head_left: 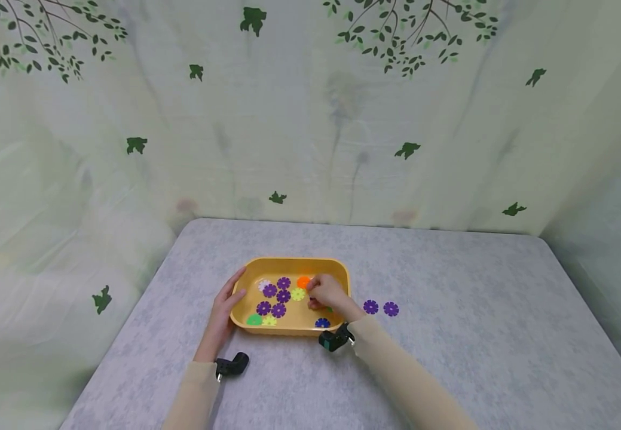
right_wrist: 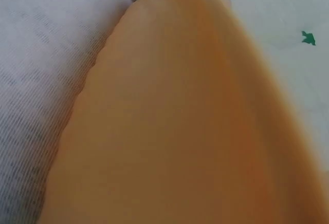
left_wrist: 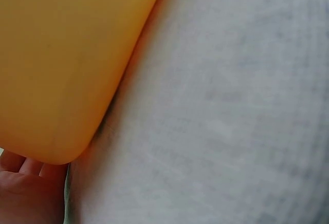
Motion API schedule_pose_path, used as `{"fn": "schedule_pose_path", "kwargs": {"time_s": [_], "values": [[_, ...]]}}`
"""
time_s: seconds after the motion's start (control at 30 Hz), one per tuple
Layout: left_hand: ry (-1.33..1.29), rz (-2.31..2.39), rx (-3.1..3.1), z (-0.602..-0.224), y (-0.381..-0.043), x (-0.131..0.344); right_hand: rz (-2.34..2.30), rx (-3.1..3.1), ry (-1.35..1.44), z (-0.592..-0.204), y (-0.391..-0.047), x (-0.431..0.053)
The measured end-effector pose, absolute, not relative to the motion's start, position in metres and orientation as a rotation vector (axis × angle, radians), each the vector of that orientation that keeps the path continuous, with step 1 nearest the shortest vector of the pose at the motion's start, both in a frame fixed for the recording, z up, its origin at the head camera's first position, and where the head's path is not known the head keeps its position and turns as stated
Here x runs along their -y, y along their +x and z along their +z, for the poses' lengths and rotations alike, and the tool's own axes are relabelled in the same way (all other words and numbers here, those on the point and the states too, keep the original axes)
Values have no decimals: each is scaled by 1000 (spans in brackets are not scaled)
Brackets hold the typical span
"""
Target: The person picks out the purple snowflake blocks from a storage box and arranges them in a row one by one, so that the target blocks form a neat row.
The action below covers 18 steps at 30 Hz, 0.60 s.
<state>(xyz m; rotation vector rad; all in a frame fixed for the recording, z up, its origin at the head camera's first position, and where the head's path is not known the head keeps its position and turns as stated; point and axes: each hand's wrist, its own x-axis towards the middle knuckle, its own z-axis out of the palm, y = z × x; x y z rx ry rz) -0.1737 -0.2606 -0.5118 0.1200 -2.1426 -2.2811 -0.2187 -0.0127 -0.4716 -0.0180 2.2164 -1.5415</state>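
Observation:
A yellow tray (head_left: 288, 327) holds flower-shaped discs: several purple discs (head_left: 283, 295), a yellow-green disc (head_left: 297, 294), an orange disc (head_left: 303, 282), a green disc (head_left: 254, 320), a dark blue disc (head_left: 322, 323) and a pale disc (head_left: 263, 285). My left hand (head_left: 226, 304) grips the tray's left end, thumb over the rim and fingers along the outside. In the left wrist view its fingers lie against the tray wall (left_wrist: 67, 70). My right hand (head_left: 329, 294) reaches inside the tray's right half, fingers bent downward; what lies between the fingertips is hidden. The right wrist view shows mostly the tray's outer wall (right_wrist: 154, 106).
Two purple discs, a left one (head_left: 371, 307) and a right one (head_left: 391, 309), lie on the grey table (head_left: 477, 334) just right of the tray. A pale curtain (head_left: 299, 119) with leaf prints hangs behind the table's far edge.

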Motion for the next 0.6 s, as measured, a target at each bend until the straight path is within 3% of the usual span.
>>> {"fn": "schedule_pose_path", "kwargs": {"time_s": [0.6], "values": [[115, -2293, 2162, -488, -164, 253, -1762, -2015, -359, -451, -212, -18]]}}
